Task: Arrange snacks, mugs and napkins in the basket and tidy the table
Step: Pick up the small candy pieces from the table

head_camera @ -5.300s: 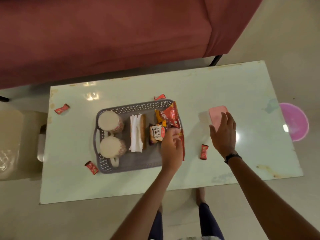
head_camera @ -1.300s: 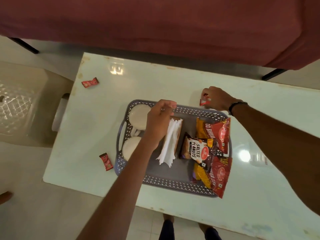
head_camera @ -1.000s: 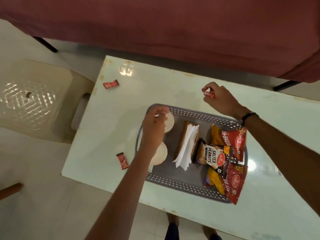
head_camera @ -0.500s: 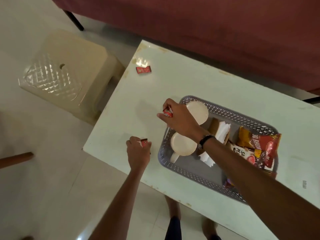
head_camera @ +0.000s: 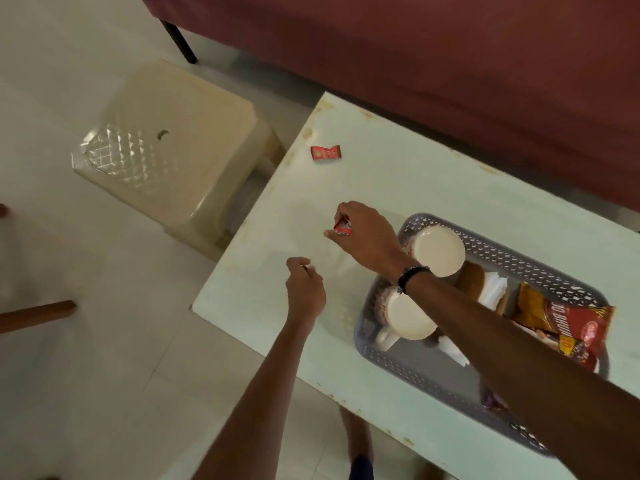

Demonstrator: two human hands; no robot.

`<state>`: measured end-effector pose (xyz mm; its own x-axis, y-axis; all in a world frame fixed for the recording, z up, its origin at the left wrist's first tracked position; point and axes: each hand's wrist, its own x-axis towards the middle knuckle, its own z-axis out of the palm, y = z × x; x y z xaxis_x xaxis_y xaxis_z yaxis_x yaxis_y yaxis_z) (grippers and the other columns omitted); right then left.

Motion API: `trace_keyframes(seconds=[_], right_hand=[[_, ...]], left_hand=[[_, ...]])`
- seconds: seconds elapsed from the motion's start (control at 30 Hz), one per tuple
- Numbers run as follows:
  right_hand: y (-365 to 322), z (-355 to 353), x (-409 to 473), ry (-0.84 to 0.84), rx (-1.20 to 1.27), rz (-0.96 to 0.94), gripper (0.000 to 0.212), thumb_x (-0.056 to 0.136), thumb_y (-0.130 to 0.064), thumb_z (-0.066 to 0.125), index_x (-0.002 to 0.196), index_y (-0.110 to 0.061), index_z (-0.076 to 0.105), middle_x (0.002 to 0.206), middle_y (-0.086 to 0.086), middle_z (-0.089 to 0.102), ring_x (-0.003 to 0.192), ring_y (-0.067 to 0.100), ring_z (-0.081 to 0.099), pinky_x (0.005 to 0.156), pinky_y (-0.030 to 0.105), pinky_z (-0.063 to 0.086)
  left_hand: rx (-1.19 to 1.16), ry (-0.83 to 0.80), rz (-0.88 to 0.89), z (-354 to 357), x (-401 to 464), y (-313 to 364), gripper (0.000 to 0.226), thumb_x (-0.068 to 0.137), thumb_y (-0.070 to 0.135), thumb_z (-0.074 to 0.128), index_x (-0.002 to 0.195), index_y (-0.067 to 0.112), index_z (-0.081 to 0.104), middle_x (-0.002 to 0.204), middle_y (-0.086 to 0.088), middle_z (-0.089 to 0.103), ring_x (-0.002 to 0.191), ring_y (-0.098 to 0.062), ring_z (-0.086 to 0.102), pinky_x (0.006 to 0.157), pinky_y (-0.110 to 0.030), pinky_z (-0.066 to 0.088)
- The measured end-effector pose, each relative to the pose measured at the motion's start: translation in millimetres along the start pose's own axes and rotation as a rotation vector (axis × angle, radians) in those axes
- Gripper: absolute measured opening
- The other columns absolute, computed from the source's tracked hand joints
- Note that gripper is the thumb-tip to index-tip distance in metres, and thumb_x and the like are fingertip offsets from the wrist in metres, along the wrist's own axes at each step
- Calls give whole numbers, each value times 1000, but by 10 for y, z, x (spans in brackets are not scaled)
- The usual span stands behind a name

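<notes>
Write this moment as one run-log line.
right hand: holds red wrapper | left hand: closed, contents unclear | loose wrapper: on table | basket: mugs, napkins, snacks

The bench (head_camera: 433, 188) is pale mint with rusty brown flecks along its edges. A red wrapper (head_camera: 325, 153) lies on it. The basket (head_camera: 519, 263) is grey-lilac, pierced in a lattice pattern. Both mugs (head_camera: 438, 251) show cream — the napkins (head_camera: 493, 292) white. The snack packets (head_camera: 568, 320) are red and mustard yellow. The stool (head_camera: 173, 150) is cream with a diamond-embossed top; the sofa (head_camera: 450, 64) is maroon.

Dim, soft, slightly blurred, wide-angle warped
</notes>
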<state>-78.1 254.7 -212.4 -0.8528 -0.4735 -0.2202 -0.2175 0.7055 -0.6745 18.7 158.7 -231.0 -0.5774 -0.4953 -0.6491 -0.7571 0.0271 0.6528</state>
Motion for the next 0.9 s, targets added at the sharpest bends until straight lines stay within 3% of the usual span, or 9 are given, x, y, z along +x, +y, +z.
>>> trace_keyframes(seconds=[0.1, 0.17, 0.27, 0.4, 0.47, 0.57, 0.67, 0.77, 0.9], right_hand=[[-26, 3, 391, 11, -169, 41, 26, 87, -35, 60, 92, -10, 57, 93, 2, 57, 80, 20, 53, 66, 29, 35], [-1, 31, 670, 29, -245, 59, 23, 90, -30, 58, 100, -9, 55, 108, 7, 58, 89, 28, 59, 71, 33, 41], [64, 89, 1044, 55, -358, 45, 32, 92, -21, 52, 123, -10, 48, 134, 7, 47, 95, 35, 62, 79, 38, 47], [163, 215, 1351, 30, -507, 46, 52, 93, -13, 48, 142, -13, 30, 153, 5, 28, 98, 38, 62, 81, 41, 49], [188, 251, 1400, 30, -532, 57, 54, 93, -10, 45, 144, -14, 27, 153, 5, 27, 98, 37, 62, 80, 40, 49], [155, 296, 1326, 62, -595, 19, 35, 96, -8, 38, 131, -8, 42, 139, 12, 40, 88, 36, 64, 64, 36, 43], [102, 406, 1072, 43, -645, 4, 30, 102, -18, 30, 126, -5, 42, 132, 17, 42, 81, 35, 63, 58, 34, 36], [12, 491, 728, -37, -546, 79, 30, 101, -20, 30, 125, -6, 42, 126, 15, 46, 85, 35, 61, 60, 36, 39], [-248, 375, 170, 142, 151, 305, 22, 97, -28, 43, 99, -11, 57, 99, 5, 66, 85, 25, 64, 76, 36, 50]], left_hand=[[-17, 41, 115, -135, 194, 184, 26, 96, 21, 40, 97, 7, 61, 72, -1, 58, 65, -15, 52, 63, -27, 40], [-66, 18, 134, -217, 313, 285, 29, 96, 26, 43, 83, 11, 64, 62, 2, 54, 57, -12, 49, 56, -26, 37], [-122, 8, 114, -315, 482, 359, 34, 96, 28, 41, 71, 16, 61, 58, 0, 49, 50, -12, 43, 48, -24, 31], [-151, 1, 94, -409, 648, 315, 36, 97, 29, 40, 69, 17, 60, 57, 0, 47, 49, -13, 41, 47, -24, 28], [-157, -1, 98, -432, 693, 272, 36, 97, 29, 40, 69, 16, 60, 57, 0, 47, 49, -12, 41, 46, -24, 28], [-161, -5, 97, -431, 718, 242, 36, 97, 29, 40, 69, 17, 60, 57, 0, 46, 48, -11, 39, 46, -23, 28], [-157, -10, 72, -377, 662, 215, 35, 96, 29, 41, 70, 17, 60, 57, 0, 46, 48, -12, 39, 46, -23, 28], [-156, -32, 45, -313, 526, 191, 35, 96, 29, 41, 68, 18, 60, 57, 1, 47, 49, -12, 40, 47, -24, 28], [-186, -64, 39, -226, 261, 199, 34, 95, 31, 42, 71, 17, 62, 58, 3, 47, 50, -10, 40, 49, -23, 29]])
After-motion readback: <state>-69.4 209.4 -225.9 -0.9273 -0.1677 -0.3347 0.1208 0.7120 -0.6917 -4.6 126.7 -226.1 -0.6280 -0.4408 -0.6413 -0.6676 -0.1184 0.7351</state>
